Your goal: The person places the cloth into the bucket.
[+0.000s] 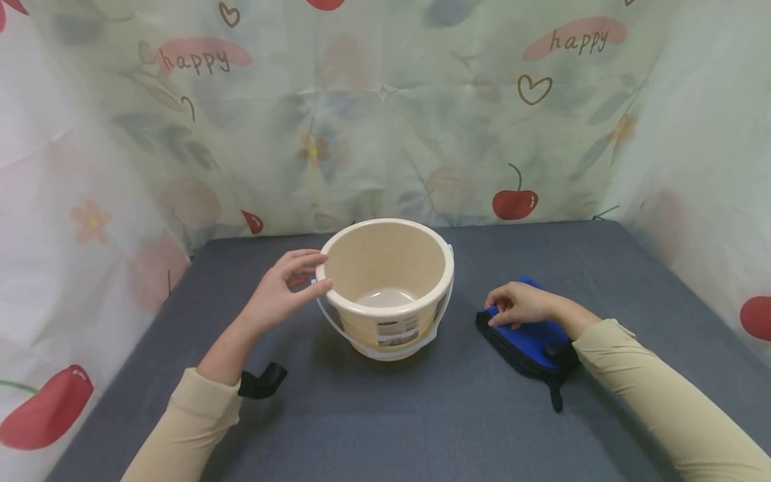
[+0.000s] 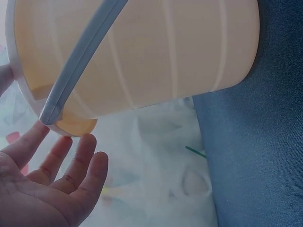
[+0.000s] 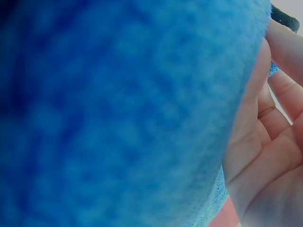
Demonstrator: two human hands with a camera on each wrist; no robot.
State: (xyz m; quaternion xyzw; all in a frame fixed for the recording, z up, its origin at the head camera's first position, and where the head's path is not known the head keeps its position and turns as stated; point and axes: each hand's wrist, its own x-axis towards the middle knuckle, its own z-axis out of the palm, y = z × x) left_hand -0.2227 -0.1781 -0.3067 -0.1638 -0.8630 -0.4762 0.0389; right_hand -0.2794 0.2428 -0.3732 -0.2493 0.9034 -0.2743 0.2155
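A cream plastic bucket (image 1: 361,325) stands upright on the table, its white handle (image 2: 85,59) hanging down and a label (image 1: 397,331) on its front. My left hand (image 1: 288,284) is at the bucket's left rim, fingers spread and loosely bent, fingertips right at the edge. At the right, my right hand (image 1: 523,304) pinches the black-trimmed edge of a blue fuzzy cloth item (image 1: 538,343), thumb against fingers. Part of this item lies under the hand and wrist, with a black loop (image 1: 555,395) toward me. Its blurred blue fabric (image 3: 118,113) fills most of the right wrist view.
A dark grey cloth covers the table (image 1: 385,422). Behind it hangs a printed curtain (image 1: 385,134) with cherries and flowers, and similar sheets close off both sides. A black strap piece (image 1: 263,381) sticks out beside the left cuff.
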